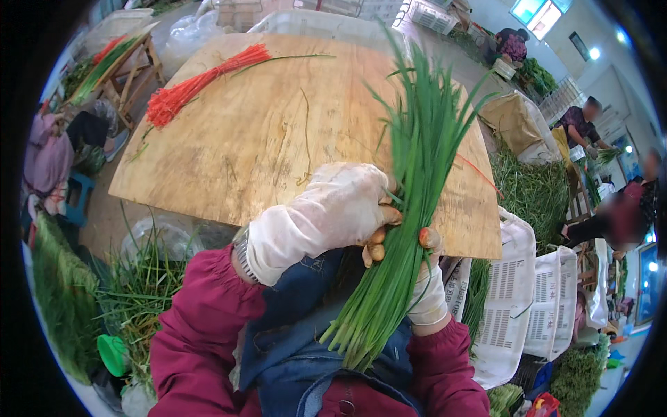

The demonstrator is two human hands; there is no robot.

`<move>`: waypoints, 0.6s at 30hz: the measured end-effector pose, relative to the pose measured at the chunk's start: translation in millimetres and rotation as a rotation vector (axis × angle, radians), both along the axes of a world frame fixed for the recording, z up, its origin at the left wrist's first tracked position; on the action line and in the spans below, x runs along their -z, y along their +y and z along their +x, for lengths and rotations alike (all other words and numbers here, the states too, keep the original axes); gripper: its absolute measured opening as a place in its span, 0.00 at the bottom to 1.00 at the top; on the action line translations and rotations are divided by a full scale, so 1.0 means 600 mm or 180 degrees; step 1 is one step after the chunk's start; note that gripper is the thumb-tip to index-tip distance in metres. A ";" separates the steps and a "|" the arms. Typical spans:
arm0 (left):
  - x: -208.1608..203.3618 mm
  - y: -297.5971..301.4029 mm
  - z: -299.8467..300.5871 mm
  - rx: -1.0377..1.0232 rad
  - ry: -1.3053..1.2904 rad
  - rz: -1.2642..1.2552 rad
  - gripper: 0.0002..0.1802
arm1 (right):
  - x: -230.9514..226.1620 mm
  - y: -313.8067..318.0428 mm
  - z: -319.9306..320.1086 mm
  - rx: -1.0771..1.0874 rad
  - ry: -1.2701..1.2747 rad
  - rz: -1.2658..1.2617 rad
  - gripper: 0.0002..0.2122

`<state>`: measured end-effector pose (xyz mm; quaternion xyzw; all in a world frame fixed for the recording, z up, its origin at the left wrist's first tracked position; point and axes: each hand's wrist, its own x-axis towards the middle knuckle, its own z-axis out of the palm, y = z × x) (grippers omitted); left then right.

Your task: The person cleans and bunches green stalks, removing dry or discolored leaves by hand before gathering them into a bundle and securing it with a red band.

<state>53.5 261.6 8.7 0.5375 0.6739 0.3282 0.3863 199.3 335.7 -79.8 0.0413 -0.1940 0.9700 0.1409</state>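
A bunch of green garlic chives (424, 160) slants across the front edge of the wooden board. Its cut ends point down toward my lap, and its leaf tips reach over the board's right side. From the right, my right hand (429, 295) wraps round the lower part, its thumb showing on the near side. My left hand (340, 201) presses against the bunch's left edge with curled fingers; part of the fingers is hidden by the leaves. Both hands wear white gloves with bare fingertips. A bundle of red ties (208, 80) lies on the board at the far left.
The wooden board (243, 153) holds a few loose strands. White plastic crates (511, 306) stand to the right, near a heap of loose greens (531, 187). More chives (139, 299) lie at the left, by a blue stool (78, 198). Other people work at the far right.
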 end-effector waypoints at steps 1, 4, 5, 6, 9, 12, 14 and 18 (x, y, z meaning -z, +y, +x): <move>-0.002 -0.006 -0.004 0.0318 0.0930 0.0509 0.12 | -0.002 -0.003 0.000 -0.0032 -0.0121 0.0076 0.27; 0.018 -0.011 -0.003 0.0446 0.1648 0.1138 0.07 | 0.006 -0.018 0.008 0.0013 -0.0339 0.0032 0.31; 0.026 -0.010 -0.007 0.0333 0.2020 0.1552 0.06 | 0.007 -0.024 0.009 0.0051 -0.0386 -0.0033 0.32; 0.033 -0.005 -0.015 0.0223 0.2381 0.1982 0.04 | 0.007 -0.027 0.011 0.0104 -0.0440 -0.0088 0.33; 0.028 0.001 -0.059 -0.0447 0.3283 0.2731 0.04 | 0.009 -0.026 0.008 -0.0021 -0.0435 0.0096 0.35; 0.012 -0.044 -0.162 -0.1503 0.2846 0.3570 0.07 | 0.002 -0.035 0.002 -0.0009 -0.0556 0.0211 0.32; -0.032 -0.132 -0.163 -0.2914 0.0555 0.3061 0.07 | -0.001 -0.019 0.017 0.0026 -0.0945 0.0393 0.29; 0.033 -0.314 -0.245 -0.2521 0.2706 -0.0103 0.15 | -0.017 -0.038 0.002 0.0248 -0.1493 0.0960 0.26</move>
